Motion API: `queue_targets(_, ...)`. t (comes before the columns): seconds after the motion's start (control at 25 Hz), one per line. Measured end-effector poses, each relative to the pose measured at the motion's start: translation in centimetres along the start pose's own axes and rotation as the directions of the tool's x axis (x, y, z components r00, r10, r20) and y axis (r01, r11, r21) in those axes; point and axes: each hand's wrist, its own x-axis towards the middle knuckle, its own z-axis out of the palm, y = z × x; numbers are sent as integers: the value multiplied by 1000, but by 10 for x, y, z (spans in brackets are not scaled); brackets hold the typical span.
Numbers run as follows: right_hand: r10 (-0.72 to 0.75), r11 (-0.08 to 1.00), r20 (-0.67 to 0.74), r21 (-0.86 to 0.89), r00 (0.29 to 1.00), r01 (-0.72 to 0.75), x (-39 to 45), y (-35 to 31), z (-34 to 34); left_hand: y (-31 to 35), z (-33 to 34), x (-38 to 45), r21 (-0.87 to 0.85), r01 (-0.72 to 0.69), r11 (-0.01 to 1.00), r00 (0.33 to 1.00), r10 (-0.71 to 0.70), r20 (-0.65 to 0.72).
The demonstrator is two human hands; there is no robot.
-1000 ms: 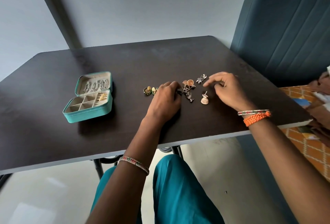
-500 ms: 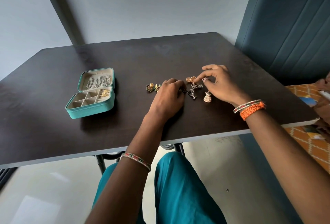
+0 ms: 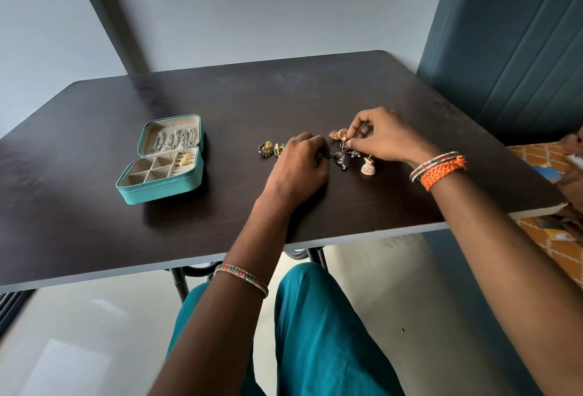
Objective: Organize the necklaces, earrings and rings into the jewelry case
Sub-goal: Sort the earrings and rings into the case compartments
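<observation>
Head view. A dark worktop (image 3: 94, 206) fills the middle of the frame, with a grey wall behind it and a teal padded chair (image 3: 511, 48) at upper right.

The jewelry case (image 3: 161, 165), teal outside and beige inside, lies open at centre left of the frame. Silver chain pieces (image 3: 173, 140) hang in its raised lid. The lower tray is divided into compartments; gold earrings (image 3: 186, 159) sit in its right-hand section, and the square compartments to the left appear bare.

The left hand (image 3: 299, 165) rests knuckles-up on the worktop at frame centre, fingers curled down onto a dark metal earring cluster (image 3: 340, 160); whether it pinches the cluster or only presses on it cannot be told. Just left of this hand lie two small green-and-gold earrings (image 3: 271, 149), touching the worktop and close to each other.

The right hand (image 3: 388, 140) is right of centre, thumb and forefinger closed in a pinch on a thin silver piece (image 3: 345, 143) at the upper edge of the same cluster. A copper-coloured earring pair (image 3: 338, 134) lies just beside those fingertips. A pale gold bell-shaped earring (image 3: 367, 167) stands on the worktop just below the right hand, apart from it.

Both wrists carry beaded bangles; the right wrist also bears an orange braided band (image 3: 441, 171). Teal trousers (image 3: 315, 332) show below the worktop edge. A patterned orange fabric (image 3: 555, 238) lies at right edge.
</observation>
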Motion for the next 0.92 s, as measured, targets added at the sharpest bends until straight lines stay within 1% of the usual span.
queue_targets(0.2, -49, 999, 56, 19, 997, 48, 0, -2, -2, 0, 0, 0, 5, -1, 1000, 1000, 1, 1)
queue_targets(0.36, -69, 995, 140, -57, 988, 77, 5, -8, -3, -2, 1, 0, -6, -19, 1000, 1000, 19, 14)
queue_targets(0.44, -88, 994, 115, -49, 989, 94, 6, -11, -5, -2, 0, 1, -45, -7, 999, 1000, 7, -9)
queue_targets(0.48, -104, 994, 88, -20, 991, 107, 5, -12, -6, -1, 0, 1, -76, -2, 997, 1000, 0, -26)
queue_targets(0.56, -140, 986, 49, 95, 989, 135, 0, -16, -5, 0, -3, 1, -145, 3, 989, 998, -11, -60)
queue_targets(0.64, -180, 966, 38, 195, 983, 169, -3, -19, -4, 0, -4, 1, -179, 16, 984, 997, -29, -71)
queue_targets(0.72, -206, 950, 46, 247, 977, 189, -5, -19, -2, 1, -5, 1, -201, 41, 979, 997, -55, -62)
queue_targets(0.8, -209, 931, 72, 320, 975, 176, -6, -17, 0, 1, -7, 0, -236, 75, 969, 994, -91, -57)
queue_targets(0.92, -218, 854, 116, 504, 969, 131, -11, -13, 2, 2, -10, 0, -276, 117, 954, 987, -142, -73)
